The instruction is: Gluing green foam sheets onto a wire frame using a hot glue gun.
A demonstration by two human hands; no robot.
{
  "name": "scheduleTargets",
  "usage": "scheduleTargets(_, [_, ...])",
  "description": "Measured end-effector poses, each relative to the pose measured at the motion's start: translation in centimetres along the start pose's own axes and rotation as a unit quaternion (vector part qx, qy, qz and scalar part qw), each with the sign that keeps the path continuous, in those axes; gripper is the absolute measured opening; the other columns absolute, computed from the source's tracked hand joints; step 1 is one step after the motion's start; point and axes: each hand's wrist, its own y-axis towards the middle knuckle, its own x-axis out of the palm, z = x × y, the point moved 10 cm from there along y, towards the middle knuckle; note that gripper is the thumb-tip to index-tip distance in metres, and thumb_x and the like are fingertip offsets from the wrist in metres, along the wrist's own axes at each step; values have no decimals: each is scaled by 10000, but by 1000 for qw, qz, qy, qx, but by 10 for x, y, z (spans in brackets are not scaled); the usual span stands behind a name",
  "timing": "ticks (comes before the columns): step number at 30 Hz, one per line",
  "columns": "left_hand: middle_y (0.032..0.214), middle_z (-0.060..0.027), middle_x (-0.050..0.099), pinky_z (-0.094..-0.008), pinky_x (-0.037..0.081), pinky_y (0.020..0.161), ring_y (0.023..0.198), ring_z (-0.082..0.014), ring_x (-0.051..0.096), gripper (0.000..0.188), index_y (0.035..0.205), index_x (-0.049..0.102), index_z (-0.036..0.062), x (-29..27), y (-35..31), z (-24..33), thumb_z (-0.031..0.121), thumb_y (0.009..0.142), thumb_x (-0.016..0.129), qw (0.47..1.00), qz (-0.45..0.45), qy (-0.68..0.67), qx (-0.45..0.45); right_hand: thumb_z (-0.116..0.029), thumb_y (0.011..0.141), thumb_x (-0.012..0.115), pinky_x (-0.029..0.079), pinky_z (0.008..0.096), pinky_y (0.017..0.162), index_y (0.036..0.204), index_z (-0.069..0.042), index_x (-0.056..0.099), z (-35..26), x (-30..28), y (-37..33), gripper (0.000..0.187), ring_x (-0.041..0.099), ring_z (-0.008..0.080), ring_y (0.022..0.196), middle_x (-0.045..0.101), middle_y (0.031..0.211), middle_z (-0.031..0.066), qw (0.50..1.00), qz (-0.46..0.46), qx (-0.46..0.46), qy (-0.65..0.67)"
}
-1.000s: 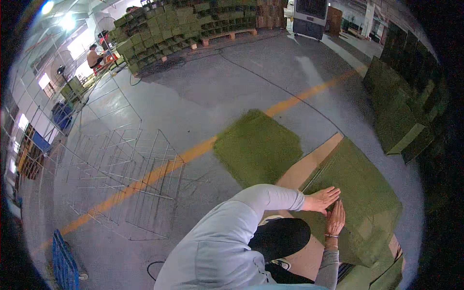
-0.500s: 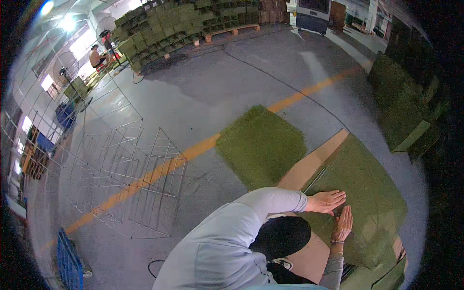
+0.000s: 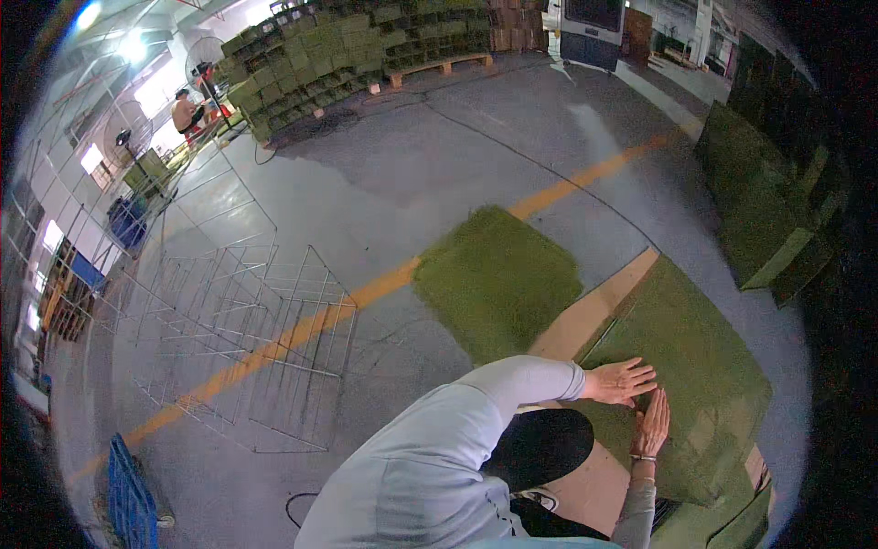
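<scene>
My left hand [image 3: 622,380] lies flat with its fingers spread on a large dark green mat [image 3: 704,366]. That mat rests on a tan cardboard sheet [image 3: 585,320] on the concrete floor. My right hand [image 3: 651,423], a band at its wrist, is pressed flat on the same mat just below the left hand, fingers pointing away from me. Neither hand grips anything. My grey sleeve and black-trousered knee [image 3: 540,444] hide the mat's near left edge.
A second, lighter green mat [image 3: 498,279] lies on the floor beside a yellow line [image 3: 585,178]. Wire racks [image 3: 247,339] lie at the left, a blue crate [image 3: 128,494] at lower left. Green stacks [image 3: 768,229] stand at the right, more [image 3: 347,46] at the back. A person [image 3: 187,110] stands far left.
Both hands stay flat on the mat. My right hand has slid slightly toward me and to the right, and the view has shifted a little.
</scene>
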Motion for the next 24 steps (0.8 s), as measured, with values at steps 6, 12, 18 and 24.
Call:
scheduleTargets(6, [1450,-175,396,-487,298,1110,1351,-310,371,722,1422,355,21,1,1,0,510,908,493,1000,15,25,-3,-112,872,560,315,449,1118,1434,-12,351,46,2,-26,608,375,314,1359,390,1466,177,995,-48,83,-21])
scheduleTargets(12, [1449,-168,400,-487,299,1109,1351,-311,368,726,1418,372,25,6,1,-1,524,904,486,998,20,56,4,-90,871,542,343,457,1094,1377,-2,438,31,-17,-30,524,421,314,1330,448,1426,176,991,127,33,-33])
scheduleTargets(18, [1453,-162,398,-510,270,1118,1357,-314,359,751,1417,375,18,2,0,0,547,895,484,999,27,44,-7,-135,918,498,342,453,1096,1368,8,444,41,0,-31,474,423,312,1328,441,1432,172,993,39,91,-67])
scheduleTargets(24, [1470,-170,375,-513,231,1140,1389,-317,312,810,1412,361,-24,-1,6,1,582,885,471,999,15,-19,-28,-115,816,602,340,455,1096,1401,-44,404,30,-14,-33,622,416,285,1339,433,1451,128,989,127,50,-56])
